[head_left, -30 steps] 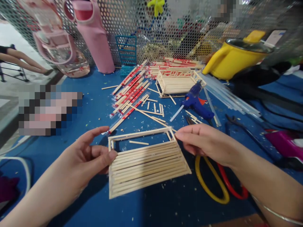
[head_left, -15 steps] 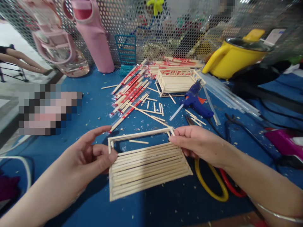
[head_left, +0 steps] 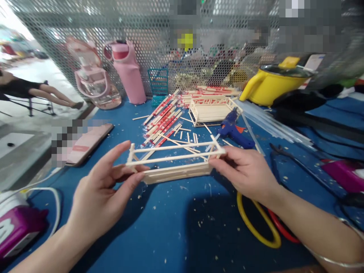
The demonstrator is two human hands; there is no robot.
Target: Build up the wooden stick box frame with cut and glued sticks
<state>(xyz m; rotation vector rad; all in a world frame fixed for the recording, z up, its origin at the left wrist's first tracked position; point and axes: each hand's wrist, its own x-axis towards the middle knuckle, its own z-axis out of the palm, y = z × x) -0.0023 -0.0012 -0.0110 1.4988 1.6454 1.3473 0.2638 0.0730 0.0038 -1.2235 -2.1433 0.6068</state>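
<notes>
While the left hand (head_left: 104, 193) and the right hand (head_left: 247, 168) pinch its two ends, the frame (head_left: 178, 173) sits between them, seemingly off the table (head_left: 167, 227). On the left, thumb and finger are closed on it and the pointing finger sticks up; on the right, thumb and fingers are closed on it too. Its flat side no longer faces the eyes. It is tipped, so that side looks thin and the open bars show. That seems to make the bars easier to check.

Just past the fingers lie loose bits (head_left: 181, 135) and red packs (head_left: 163, 121). Past the right fingers are the glue gun (head_left: 234, 131), another frame like this one (head_left: 212, 113) and a yellow cup (head_left: 264, 85). Left of the left fingers is a phone (head_left: 88, 146). The table is blue with crumbs. Farthest out, a mesh wall (head_left: 99, 30) stands, and someone's legs (head_left: 54, 94) show at left.
</notes>
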